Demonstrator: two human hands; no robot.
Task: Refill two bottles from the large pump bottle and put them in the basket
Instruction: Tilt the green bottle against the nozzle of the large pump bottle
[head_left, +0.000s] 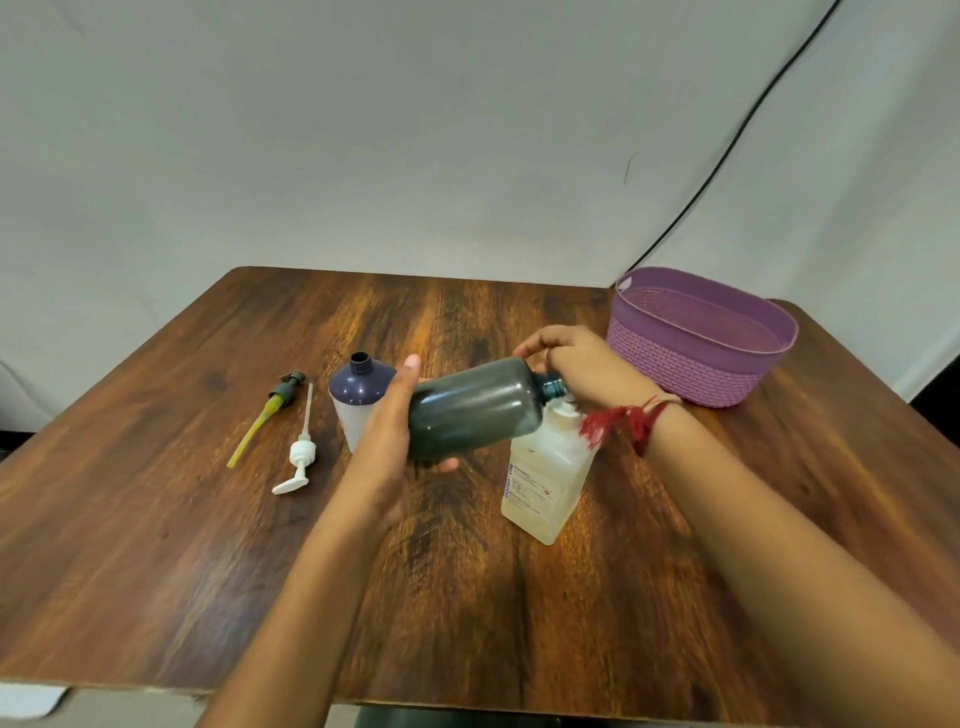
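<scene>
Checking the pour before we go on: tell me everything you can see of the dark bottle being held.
The dark bottle is round, smoky grey-green translucent plastic with a teal threaded neck, uncapped. It is held almost level, neck to the right, just over the mouth of the pale square bottle. The left grip cups its base end; the right grip holds its shoulder by the neck. No liquid level can be made out.

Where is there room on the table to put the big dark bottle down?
Most bare wood is the near part of the brown wooden table, in front of the square white bottle. The back edge, left of the purple woven basket, is bare. It's crowded around the purple-topped bottle, white pump and grey pump with yellow tube.
</scene>
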